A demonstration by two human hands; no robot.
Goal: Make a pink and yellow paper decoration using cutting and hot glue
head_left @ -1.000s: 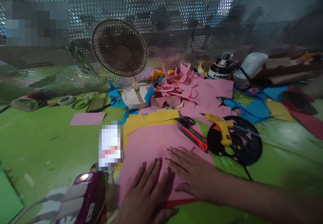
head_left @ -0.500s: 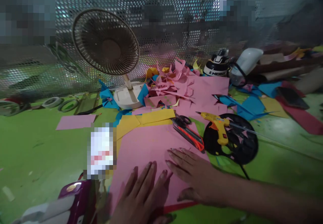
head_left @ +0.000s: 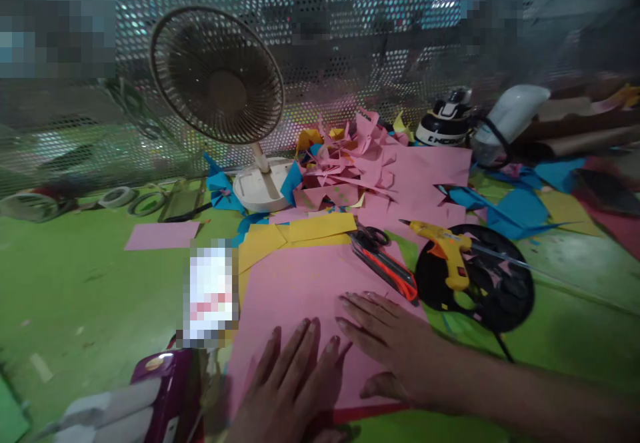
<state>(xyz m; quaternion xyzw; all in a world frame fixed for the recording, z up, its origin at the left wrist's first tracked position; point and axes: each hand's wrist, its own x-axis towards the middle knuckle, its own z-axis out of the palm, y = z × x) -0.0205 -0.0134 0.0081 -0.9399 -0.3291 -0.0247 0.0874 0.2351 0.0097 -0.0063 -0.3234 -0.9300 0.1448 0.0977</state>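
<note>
Both palms lie on a large pink sheet of paper (head_left: 295, 283) in front of me. My left hand (head_left: 290, 383) rests near its lower edge with the fingers stretched out. To its right, my right hand (head_left: 387, 336) lies flat on the sheet, fingers extended toward the upper left. Neither hand holds anything. A red edge (head_left: 370, 413) shows under the pink sheet near me. Just beyond my right hand, a red-and-black utility knife (head_left: 385, 270) lies on the sheet, with black-handled scissors (head_left: 373, 236) beside it. Yellow paper strips (head_left: 320, 228) lie along the far edge.
A yellow glue gun (head_left: 447, 250) rests on a round black plate (head_left: 505, 303) at right. Behind are a pink scrap pile (head_left: 350, 163) and a fan (head_left: 260, 190). Left are a blurred bright screen (head_left: 210, 290), a purple device (head_left: 167, 390) and tape rolls (head_left: 117, 196).
The view has shifted slightly, so most things appear farther right. Both hands stay flat on the pink sheet in nearly the same place.
</note>
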